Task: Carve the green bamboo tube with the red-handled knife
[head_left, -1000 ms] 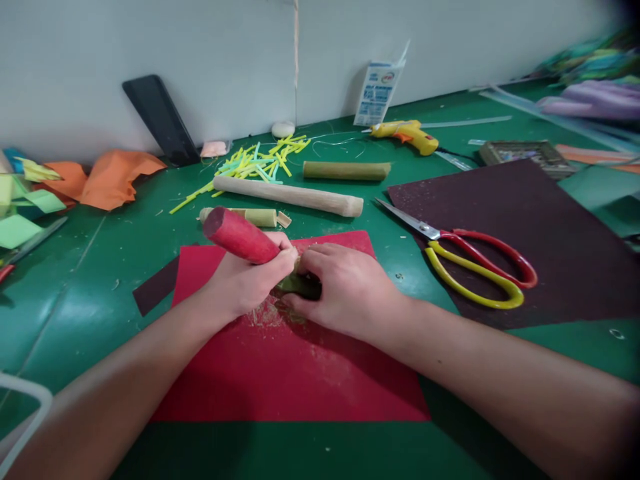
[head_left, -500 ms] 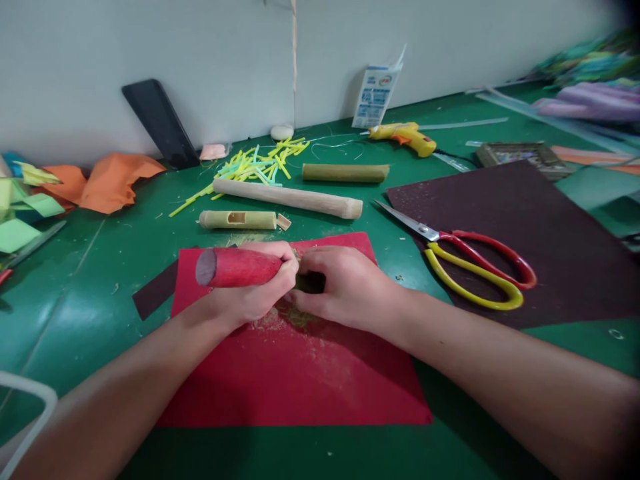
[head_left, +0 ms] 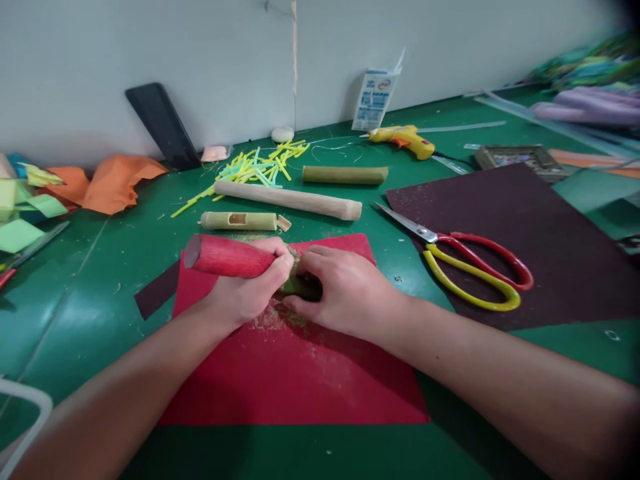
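Note:
My left hand [head_left: 255, 283] is closed round a red cylindrical handle [head_left: 230, 257], whose flat end points left; the tool's working end is hidden behind my fingers. My right hand [head_left: 345, 287] grips a green bamboo piece [head_left: 300, 287], partly covered by its fingers. Both hands are close together over a red sheet [head_left: 300, 393], where fine shavings [head_left: 270, 317] are scattered. Just behind them lies a short bamboo tube [head_left: 253, 221] with a rectangular opening, a small chip at its right end.
Scissors [head_left: 465, 260] lie partly on a dark sheet [head_left: 560, 260] at right. Farther back are a pale stick [head_left: 295, 199], a bamboo piece [head_left: 345, 175], paper strips [head_left: 250, 167] and a yellow glue gun [head_left: 405, 140]. A black phone [head_left: 163, 123] leans on the wall.
The red handle has tipped, its flat end moving left and up. My hands have drawn slightly apart, and more of the green bamboo shows between them.

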A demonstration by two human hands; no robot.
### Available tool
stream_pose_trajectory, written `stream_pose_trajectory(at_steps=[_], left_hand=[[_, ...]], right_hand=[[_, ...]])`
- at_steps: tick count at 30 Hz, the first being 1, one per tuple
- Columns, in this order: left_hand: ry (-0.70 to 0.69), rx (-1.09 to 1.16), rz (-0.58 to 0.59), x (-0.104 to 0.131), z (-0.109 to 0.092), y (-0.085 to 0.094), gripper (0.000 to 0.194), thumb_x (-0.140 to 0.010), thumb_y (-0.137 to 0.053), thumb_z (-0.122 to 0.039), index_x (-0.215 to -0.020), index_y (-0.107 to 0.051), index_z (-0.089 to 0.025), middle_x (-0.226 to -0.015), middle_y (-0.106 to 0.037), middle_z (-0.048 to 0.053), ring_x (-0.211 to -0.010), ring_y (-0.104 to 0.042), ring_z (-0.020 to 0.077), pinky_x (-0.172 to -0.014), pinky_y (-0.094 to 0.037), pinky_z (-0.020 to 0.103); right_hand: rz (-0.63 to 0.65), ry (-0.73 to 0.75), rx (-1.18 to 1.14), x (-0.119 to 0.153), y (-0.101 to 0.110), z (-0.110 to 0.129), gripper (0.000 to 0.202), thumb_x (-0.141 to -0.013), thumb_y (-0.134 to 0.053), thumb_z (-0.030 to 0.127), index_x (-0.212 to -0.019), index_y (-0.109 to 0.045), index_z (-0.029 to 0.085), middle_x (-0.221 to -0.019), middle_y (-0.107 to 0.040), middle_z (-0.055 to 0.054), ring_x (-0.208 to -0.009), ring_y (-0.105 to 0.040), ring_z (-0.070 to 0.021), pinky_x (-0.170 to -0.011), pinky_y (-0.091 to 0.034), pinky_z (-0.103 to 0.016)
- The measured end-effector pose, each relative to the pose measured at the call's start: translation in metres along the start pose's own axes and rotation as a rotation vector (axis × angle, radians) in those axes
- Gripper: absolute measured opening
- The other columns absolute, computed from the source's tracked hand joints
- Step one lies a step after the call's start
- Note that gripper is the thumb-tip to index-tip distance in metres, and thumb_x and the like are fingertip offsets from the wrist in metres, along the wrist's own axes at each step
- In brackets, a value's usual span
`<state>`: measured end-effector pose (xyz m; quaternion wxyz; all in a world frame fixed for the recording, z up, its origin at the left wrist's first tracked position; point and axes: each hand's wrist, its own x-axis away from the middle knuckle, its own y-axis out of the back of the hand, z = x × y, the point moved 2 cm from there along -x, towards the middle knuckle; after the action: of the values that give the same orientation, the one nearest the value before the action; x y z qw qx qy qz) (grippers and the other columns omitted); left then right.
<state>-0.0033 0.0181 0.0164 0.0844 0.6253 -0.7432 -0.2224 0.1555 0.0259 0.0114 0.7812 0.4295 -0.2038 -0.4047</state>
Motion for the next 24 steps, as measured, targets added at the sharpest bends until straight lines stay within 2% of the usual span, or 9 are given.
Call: stream_pose_trajectory(at_steps=[4,12,18,24], left_hand=[[0.016,-0.004,0.049,-0.0007,-0.0007,-0.0007,0.023,-0.085,-0.051,-0.020,-0.062,-0.050,-0.018,-0.060,-0.051,-0.004,-0.057,-0.045,0.0090,-0.055,-0.040,0.022],[0.075,-0.032,0.046,-0.0017,0.0001,-0.0013,0.023,-0.085,-0.053,-0.022,-0.063,-0.051,-0.018,-0.064,-0.055,-0.003,-0.061,-0.049,0.0100,-0.056,-0.041,0.023],[0.018,-0.183,0.077,-0.0030,-0.0029,-0.0009,0.024,-0.083,-0.054,-0.024,-0.061,-0.051,-0.018,-0.062,-0.054,-0.002,-0.061,-0.048,0.0115,-0.057,-0.040,0.026],[-0.008,-0.056,0.063,0.0026,-0.0043,-0.0005,0.024,-0.077,-0.050,-0.022,-0.054,-0.044,-0.019,-0.054,-0.044,-0.003,-0.054,-0.041,0.0103,-0.055,-0.039,0.026]], right_hand=[[0.002,-0.028,0.018,0.0010,0.0015,0.0023,0.024,-0.077,-0.070,0.039,-0.077,-0.056,0.019,-0.082,-0.064,-0.003,-0.071,-0.050,-0.0151,-0.061,-0.033,-0.029],[-0.018,-0.011,0.012,0.0014,-0.0008,0.0013,0.024,-0.077,-0.071,0.038,-0.078,-0.056,0.019,-0.083,-0.065,-0.003,-0.070,-0.052,-0.0150,-0.060,-0.033,-0.028],[0.018,0.016,-0.082,-0.0014,-0.0008,-0.0010,0.015,-0.079,-0.066,0.031,-0.077,-0.063,0.017,-0.081,-0.067,-0.004,-0.072,-0.055,-0.0149,-0.063,-0.036,-0.028],[0.008,-0.002,-0.094,-0.0014,0.0000,-0.0022,0.021,-0.080,-0.067,0.034,-0.070,-0.060,0.017,-0.071,-0.062,-0.002,-0.064,-0.048,-0.0124,-0.058,-0.031,-0.028]])
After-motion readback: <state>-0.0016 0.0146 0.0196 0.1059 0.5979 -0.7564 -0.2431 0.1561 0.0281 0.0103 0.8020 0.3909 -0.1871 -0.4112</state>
